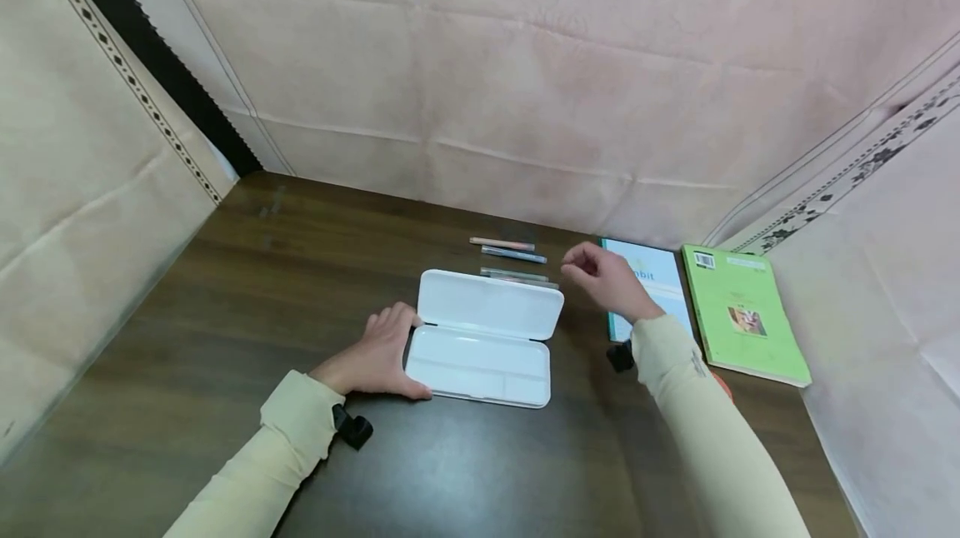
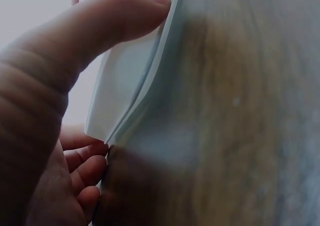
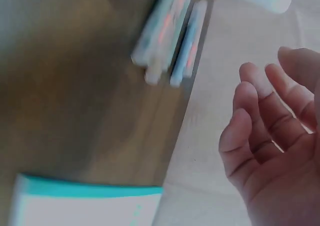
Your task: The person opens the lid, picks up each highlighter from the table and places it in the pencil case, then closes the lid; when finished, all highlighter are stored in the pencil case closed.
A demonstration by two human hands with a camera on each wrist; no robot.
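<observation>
A white pencil case (image 1: 480,355) lies with its lid (image 1: 491,302) folded back on the table, the shallow compartments inside bare. At its left end my left hand (image 1: 382,355) holds the case, thumb along the front edge and fingers behind; in the left wrist view the thumb (image 2: 125,16) presses on its side. My right hand (image 1: 603,280) hovers right of several pens (image 1: 513,255), its fingers loosely curled with nothing in them. The right wrist view shows the pens (image 3: 185,46) away from the empty fingers (image 3: 255,111).
A blue-and-white book (image 1: 652,271) lies under the right forearm, and a green book (image 1: 742,313) is at its right. Pale cloth (image 1: 480,88) hangs behind the dark wooden table (image 1: 322,255) and along both sides. Something orange (image 1: 722,386) peeks out beside the right sleeve.
</observation>
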